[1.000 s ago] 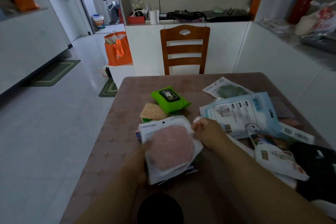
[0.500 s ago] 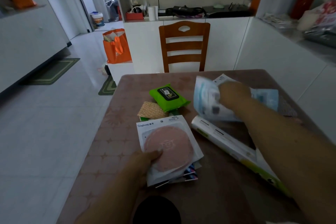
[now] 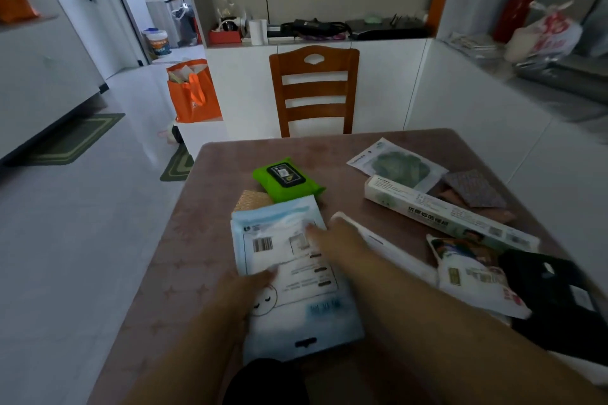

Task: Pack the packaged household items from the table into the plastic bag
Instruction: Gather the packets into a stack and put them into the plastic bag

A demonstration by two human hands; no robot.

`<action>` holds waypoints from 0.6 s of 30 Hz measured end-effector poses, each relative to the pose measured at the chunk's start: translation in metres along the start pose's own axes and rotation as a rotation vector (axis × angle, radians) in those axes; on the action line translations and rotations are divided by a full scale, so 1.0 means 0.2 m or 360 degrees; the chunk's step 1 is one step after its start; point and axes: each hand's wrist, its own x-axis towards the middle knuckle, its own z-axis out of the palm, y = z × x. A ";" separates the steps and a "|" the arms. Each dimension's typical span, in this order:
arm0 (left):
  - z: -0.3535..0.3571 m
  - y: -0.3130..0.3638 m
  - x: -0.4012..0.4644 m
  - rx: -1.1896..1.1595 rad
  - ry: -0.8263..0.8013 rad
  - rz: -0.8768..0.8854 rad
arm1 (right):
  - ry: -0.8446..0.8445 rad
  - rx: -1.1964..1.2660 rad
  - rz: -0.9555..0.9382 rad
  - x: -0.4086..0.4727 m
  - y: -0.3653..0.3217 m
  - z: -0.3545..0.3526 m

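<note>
A light-blue flat package [image 3: 296, 276] lies on top of a stack of packages at the near left of the brown table [image 3: 204, 240]. My left hand [image 3: 243, 289] grips the stack's left edge, thumb on the blue package. My right hand [image 3: 332, 240] rests on the package's upper right part. Behind it lie a green wipes pack [image 3: 288, 179] and a tan mesh pad [image 3: 251, 200]. To the right are a green scrub-pad packet [image 3: 399, 164], a long white-and-green box [image 3: 450, 217], a white printed pouch [image 3: 473, 276] and a black plastic bag [image 3: 559, 299].
A wooden chair [image 3: 314, 89] stands at the table's far side. An orange bag [image 3: 192, 92] sits on a low white block to the left. A person sits in the far doorway. A white counter with clutter runs along the right wall.
My right hand carried the light-blue package from the table's right side and laid it over the pink-pad package on the stack. My left hand stayed on the stack.
</note>
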 end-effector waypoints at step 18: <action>0.26 0.14 0.07 -0.0221 -0.0267 0.0021 | 0.0374 -0.0834 0.0205 0.55 0.28 -0.66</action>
